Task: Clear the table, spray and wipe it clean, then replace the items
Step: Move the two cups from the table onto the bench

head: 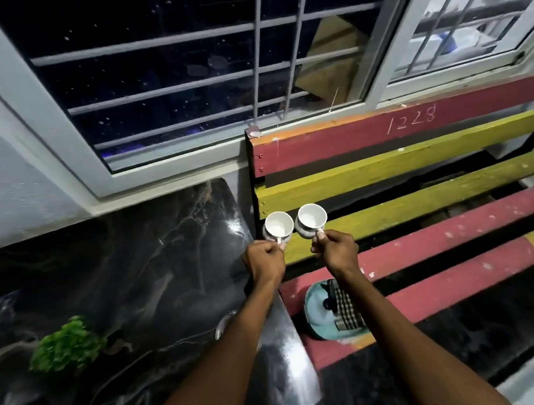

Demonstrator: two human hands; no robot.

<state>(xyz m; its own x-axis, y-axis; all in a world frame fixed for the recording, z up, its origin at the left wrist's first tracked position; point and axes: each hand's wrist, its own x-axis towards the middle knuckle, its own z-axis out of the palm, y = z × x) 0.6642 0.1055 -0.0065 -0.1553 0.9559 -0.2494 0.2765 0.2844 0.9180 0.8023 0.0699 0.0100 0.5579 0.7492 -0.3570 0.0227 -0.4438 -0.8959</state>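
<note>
Both forearms reaching forward, left hand [263,260] pinching left cup [279,224] by its handle, right hand [336,248] pinching right cup [311,220] likewise, cups touching, over slatted bench [429,233] edge, beside black marbled table [135,284].

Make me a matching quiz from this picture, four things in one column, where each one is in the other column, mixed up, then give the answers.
Things
1. white ceramic cup with a handle, the left one
2. leafy green plant
3. blue lid with a checked cloth on it
4. chalked number 1228

Places
A. on the red top slat of the painted wooden bench's back
B. held by its handle in the left hand
C. on the bench seat, beside the right forearm
D. on the glossy black marble-patterned table

Pairs: 1-B, 2-D, 3-C, 4-A
</note>
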